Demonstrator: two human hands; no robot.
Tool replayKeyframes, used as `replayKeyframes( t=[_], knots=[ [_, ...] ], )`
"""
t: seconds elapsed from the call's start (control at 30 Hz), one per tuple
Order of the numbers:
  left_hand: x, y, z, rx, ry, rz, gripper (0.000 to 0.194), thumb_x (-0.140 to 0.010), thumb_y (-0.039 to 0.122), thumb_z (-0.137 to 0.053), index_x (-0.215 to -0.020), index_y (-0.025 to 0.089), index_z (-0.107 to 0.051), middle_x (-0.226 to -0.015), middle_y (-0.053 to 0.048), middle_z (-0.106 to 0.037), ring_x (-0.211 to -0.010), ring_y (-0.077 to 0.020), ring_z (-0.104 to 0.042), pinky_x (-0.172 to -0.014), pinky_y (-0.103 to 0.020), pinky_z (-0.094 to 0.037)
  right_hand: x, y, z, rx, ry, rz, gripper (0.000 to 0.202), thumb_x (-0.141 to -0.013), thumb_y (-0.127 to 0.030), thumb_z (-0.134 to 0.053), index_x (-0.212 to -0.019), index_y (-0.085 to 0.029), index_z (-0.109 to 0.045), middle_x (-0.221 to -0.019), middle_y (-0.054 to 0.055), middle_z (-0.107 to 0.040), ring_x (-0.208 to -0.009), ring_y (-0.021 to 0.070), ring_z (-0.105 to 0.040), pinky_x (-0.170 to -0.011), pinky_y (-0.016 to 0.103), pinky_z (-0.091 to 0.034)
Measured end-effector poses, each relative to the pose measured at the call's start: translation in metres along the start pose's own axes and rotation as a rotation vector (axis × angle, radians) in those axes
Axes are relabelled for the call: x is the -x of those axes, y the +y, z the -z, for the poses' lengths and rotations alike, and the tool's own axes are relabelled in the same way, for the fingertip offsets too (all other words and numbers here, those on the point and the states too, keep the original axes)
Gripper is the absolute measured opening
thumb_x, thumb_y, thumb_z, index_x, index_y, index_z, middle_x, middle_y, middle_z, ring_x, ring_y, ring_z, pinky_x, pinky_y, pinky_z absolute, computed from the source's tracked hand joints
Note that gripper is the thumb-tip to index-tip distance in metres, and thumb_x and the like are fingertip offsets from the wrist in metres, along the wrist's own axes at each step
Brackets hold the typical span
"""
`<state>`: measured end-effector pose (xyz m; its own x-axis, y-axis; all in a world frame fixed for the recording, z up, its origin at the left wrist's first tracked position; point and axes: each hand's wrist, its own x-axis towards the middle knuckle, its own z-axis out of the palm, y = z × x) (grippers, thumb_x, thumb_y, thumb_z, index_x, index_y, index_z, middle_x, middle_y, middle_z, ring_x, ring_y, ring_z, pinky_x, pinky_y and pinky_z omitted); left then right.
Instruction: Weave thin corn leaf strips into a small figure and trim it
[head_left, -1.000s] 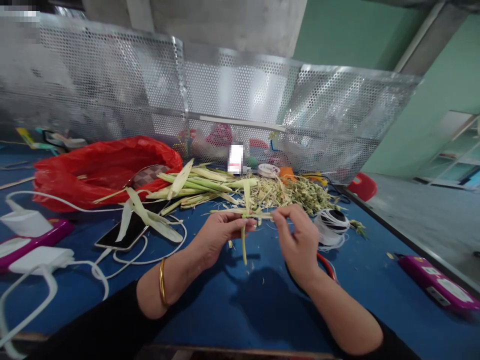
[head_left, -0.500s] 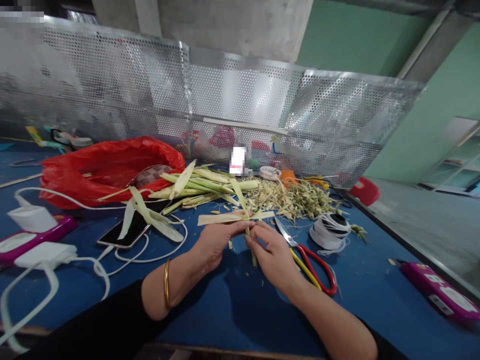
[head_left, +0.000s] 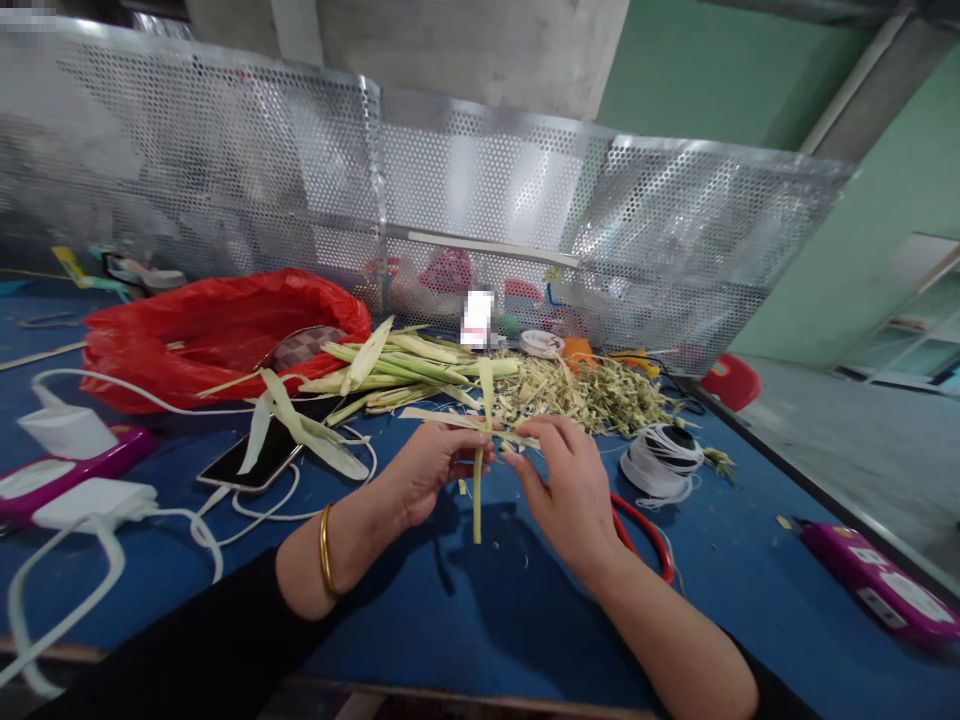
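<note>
My left hand (head_left: 431, 465) pinches pale green leaf strips (head_left: 478, 500) where they cross, between thumb and fingers. One strip stands up and hangs down in front; another (head_left: 435, 416) runs out to the left. Close on the right side of the crossing, my right hand (head_left: 562, 490) has its bent index finger and thumb around the strip end that points right. Scissors with red handles (head_left: 664, 550) lie on the table, partly hidden under the right hand. Behind the hands is a heap of long green leaves (head_left: 405, 370).
A red plastic bag (head_left: 150, 340) stands at the back left. Dried plant scraps (head_left: 600, 395) and a spool of white string (head_left: 660, 465) lie to the right. A phone (head_left: 255, 455) with white cables is at the left. Perforated metal panels (head_left: 480, 180) close off the back.
The crossed strips have turned, with one now hanging straight down. My right hand has shifted from the front strip to the right-hand end, now covering the scissors' blades.
</note>
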<state>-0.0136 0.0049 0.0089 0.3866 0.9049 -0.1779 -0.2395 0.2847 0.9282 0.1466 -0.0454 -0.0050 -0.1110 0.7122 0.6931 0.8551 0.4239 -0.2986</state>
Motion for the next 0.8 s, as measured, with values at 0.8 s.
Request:
replayKeyframes(
  t=[0.8],
  knots=[
    [-0.004, -0.006, 0.001, -0.267, -0.023, -0.090, 0.028, -0.073, 0.041, -0.068, -0.070, 0.014, -0.061, -0.064, 0.001, -0.057, -0.051, -0.0070, -0.050, -0.043, -0.017, -0.035, 0.004, -0.007, 0.000, -0.006, -0.261, 0.076, 0.029, -0.091, -0.015, -0.041, -0.063, -0.020, -0.045, -0.059, -0.002, -0.054, -0.055, 0.0130, -0.044, -0.068, 0.027, -0.030]
  ],
)
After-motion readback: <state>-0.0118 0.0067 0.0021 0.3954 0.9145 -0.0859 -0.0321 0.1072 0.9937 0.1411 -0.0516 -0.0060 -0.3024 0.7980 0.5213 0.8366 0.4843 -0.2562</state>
